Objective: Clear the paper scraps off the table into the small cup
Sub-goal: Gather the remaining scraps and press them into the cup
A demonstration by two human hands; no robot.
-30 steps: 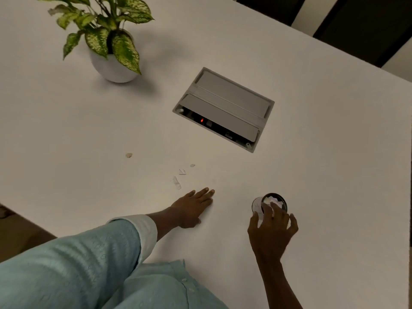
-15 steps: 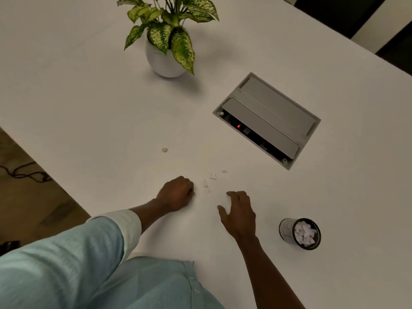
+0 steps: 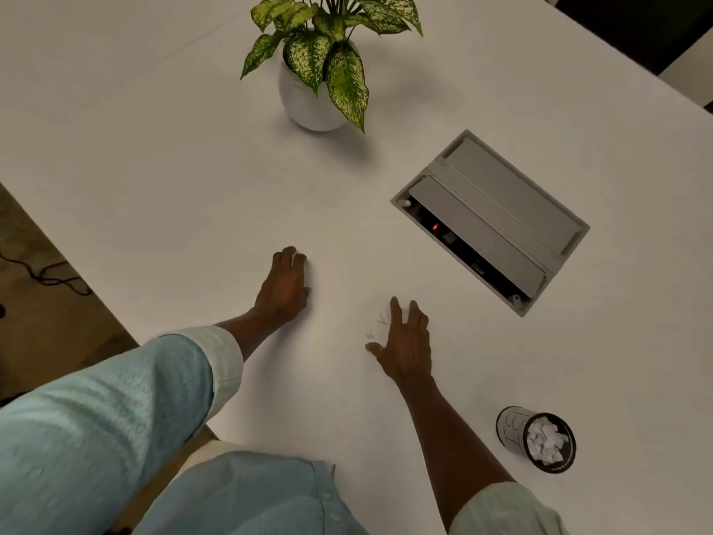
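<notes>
I observe the right hand (image 3: 406, 343), grip spread flat, resting on the white table (image 3: 154, 167) beside small white paper scraps (image 3: 377, 323), left of the grey recessed socket box (image 3: 492, 222). The left hand (image 3: 284, 286), fingers curled; what it pinches I cannot tell. The small dark scrap-filled cup (image 3: 538, 439) stands nearer me than the box.

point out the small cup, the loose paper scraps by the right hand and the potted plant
small dark-rimmed cup (image 3: 513, 424): head view, on its pale outer wall
loose white paper scraps (image 3: 380, 317): head view, on one scrap
green-leaved plant in a white round pot (image 3: 304, 106): head view, on the pot's front
</notes>
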